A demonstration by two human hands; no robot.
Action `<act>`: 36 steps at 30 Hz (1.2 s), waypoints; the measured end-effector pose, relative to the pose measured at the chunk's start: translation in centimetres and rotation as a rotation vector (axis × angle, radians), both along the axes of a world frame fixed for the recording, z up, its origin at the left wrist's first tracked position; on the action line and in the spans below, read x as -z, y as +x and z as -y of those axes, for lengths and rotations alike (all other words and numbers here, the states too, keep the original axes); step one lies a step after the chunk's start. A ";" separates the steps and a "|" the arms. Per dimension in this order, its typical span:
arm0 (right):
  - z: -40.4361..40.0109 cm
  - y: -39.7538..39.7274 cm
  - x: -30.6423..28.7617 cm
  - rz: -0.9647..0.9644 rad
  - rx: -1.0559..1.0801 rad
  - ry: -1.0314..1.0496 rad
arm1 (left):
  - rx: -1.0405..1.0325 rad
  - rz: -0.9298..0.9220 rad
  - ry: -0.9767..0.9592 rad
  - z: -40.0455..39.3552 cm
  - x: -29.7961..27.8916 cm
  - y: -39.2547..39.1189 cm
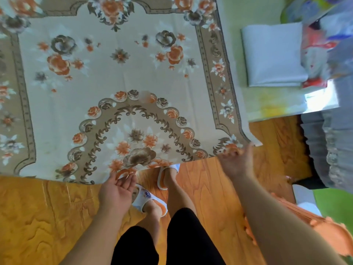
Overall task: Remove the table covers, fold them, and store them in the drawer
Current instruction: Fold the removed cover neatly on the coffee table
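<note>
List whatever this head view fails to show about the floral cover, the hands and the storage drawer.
- Floral table cover: its left and top parts are cut off by the frame edges.
- Table under it: hidden by the cover.
- Right hand: motion-blurred at the cover's corner; grip cannot be told.
- Left hand: fingertips at the cover's hem, contact unclear.
- Drawer: not in view.
- Items at top right: blurred, unidentifiable.

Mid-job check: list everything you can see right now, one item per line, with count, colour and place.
table cover: one, cream with orange and brown flowers, spread out at centre, near edge hanging
folded cloth: one, white, upper right on a green surface
floor: one, orange-brown wood grain, below
fringed cloth: one, orange, lower right
slippers: two, white and orange, on the feet
left hand: open, at cover's near edge
right hand: open, at cover's right corner
</note>
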State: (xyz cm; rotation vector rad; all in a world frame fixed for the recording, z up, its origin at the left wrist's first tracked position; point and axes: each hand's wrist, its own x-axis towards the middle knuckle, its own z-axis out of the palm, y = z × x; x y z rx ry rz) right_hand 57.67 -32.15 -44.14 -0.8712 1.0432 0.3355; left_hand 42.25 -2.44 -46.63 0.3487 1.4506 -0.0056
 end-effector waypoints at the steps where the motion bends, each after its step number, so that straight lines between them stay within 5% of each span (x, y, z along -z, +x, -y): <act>1: -2.4 -1.6 1.2 -0.060 -0.027 0.122 | -0.028 -0.022 -0.035 0.0 -0.3 0.2; 5: -15.8 -7.9 2.2 -0.309 -0.464 0.282 | 0.020 -0.034 -0.024 -0.2 -1.0 0.5; 10: -19.8 -8.8 2.5 -0.318 -0.248 0.237 | -0.163 -0.007 0.134 -4.2 -2.5 0.1; 15: -18.1 -7.9 0.3 -0.281 -0.262 0.174 | -0.409 0.091 0.310 -15.1 -2.8 -4.8; 20: -17.3 -8.1 -0.6 -0.291 -0.324 0.187 | -0.410 -0.162 0.462 -22.5 -5.0 -9.6; 26: -13.5 -4.4 0.8 -0.295 -0.208 -0.061 | -0.509 -0.143 0.445 -21.8 -3.1 -8.8; 36: -10.0 -1.9 -3.7 -0.282 -0.334 -0.392 | -0.053 -0.324 0.332 -19.8 -2.7 -7.2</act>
